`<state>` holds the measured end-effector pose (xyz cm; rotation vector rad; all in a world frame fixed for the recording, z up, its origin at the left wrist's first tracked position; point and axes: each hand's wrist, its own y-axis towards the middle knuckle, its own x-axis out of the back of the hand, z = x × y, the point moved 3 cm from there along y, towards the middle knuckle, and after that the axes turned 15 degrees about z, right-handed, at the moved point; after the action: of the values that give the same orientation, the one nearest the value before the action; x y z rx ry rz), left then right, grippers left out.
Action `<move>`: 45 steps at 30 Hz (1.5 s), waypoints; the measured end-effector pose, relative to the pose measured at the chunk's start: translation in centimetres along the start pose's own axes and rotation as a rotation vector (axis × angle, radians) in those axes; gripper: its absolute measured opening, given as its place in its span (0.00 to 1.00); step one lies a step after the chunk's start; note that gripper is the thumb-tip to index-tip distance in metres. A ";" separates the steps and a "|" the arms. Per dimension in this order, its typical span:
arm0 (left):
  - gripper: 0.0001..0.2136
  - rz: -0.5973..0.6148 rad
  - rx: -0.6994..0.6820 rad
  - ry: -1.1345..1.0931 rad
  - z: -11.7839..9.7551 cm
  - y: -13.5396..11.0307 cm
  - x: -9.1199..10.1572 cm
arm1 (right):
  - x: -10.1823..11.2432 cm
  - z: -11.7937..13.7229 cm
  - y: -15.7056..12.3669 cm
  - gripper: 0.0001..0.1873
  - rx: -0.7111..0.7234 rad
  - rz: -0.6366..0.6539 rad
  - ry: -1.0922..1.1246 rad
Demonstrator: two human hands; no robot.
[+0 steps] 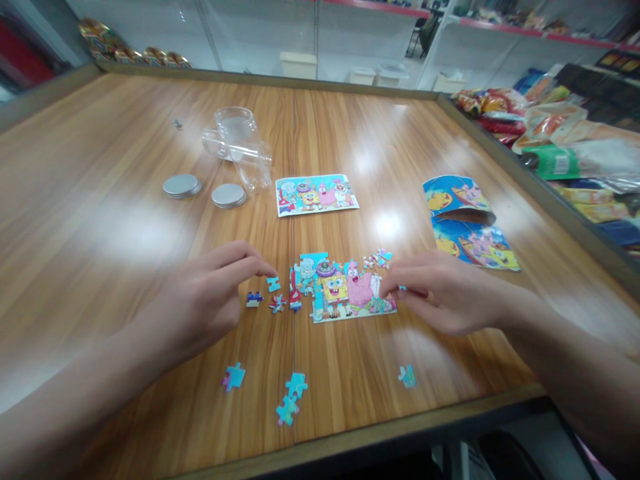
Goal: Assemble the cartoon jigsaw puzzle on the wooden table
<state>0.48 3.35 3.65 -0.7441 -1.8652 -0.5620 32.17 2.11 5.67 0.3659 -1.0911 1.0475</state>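
Note:
A partly joined cartoon jigsaw puzzle [334, 293] lies on the wooden table, its upper and left edges uneven. My right hand [440, 290] is at the puzzle's right edge, fingers pinched; a bit of blue puzzle piece [402, 288] shows between them, mostly hidden. My left hand [215, 287] is left of the puzzle, index finger stretched out with its tip at a loose light-blue piece [273, 285], the other fingers curled. Beside it lie a dark-blue and white piece [254, 299] and a red and white piece [277, 304]. More loose pieces [375, 259] lie at the puzzle's upper right.
Nearer me are scattered pieces [233, 377], two touching pieces [291, 400] and one piece [408, 376]. Beyond the puzzle lie a picture card [317, 195], clear plastic tubes [237, 143], silver lids [229, 195] and a curled printed sheet [470, 223]. Packaged goods [560, 133] are at right.

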 end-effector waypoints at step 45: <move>0.22 0.038 -0.165 -0.134 -1.0 0.0 -1.8 | -3.2 3.9 0.4 0.02 -0.200 0.167 -0.245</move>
<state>1.65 2.29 2.39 -0.9438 -1.9402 -0.6612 29.49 -2.02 4.65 0.2491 -1.4540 1.0473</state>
